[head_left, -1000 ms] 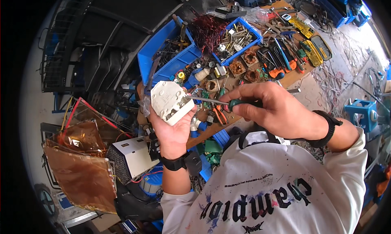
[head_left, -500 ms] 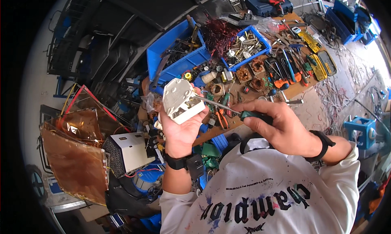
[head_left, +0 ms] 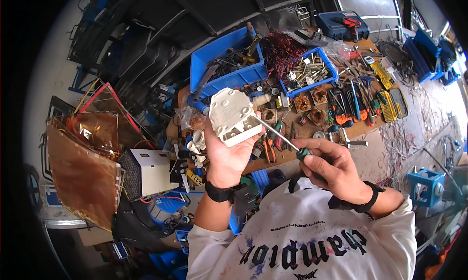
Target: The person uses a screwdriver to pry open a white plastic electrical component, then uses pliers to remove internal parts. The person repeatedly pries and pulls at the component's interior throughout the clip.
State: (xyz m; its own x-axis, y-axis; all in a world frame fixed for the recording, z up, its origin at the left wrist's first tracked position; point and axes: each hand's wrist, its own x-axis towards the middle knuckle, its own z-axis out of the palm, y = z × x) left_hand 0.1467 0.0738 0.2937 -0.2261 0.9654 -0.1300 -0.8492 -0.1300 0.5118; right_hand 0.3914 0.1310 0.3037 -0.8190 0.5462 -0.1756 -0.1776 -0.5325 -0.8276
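A cream plastic housing (head_left: 231, 115), flat with cut corners and round recesses, rests in my left hand (head_left: 226, 158), palm up, with the fingers curled behind its edge. My right hand (head_left: 336, 168) is closed round the dark green handle of a screwdriver (head_left: 277, 132). The long metal shaft slants up and left, and its tip meets the right edge of the housing near an open slot. What exactly the tip touches there is too small to make out. Both hands are raised above the near side of a cluttered workbench (head_left: 287, 155).
Behind the housing stands a blue crate (head_left: 229, 80) of scrap; a blue tray (head_left: 309, 73) of metal pieces sits right of it. Pliers (head_left: 269, 150) lie near my hands, with hand tools (head_left: 353, 102) further right. A white box (head_left: 151, 170) and brown sheets (head_left: 83, 173) stand at left.
The view has shifted, so the bench sits further right and lower. My right hand has lowered and turned, tilting the screwdriver more steeply. The housing stays in my left hand.
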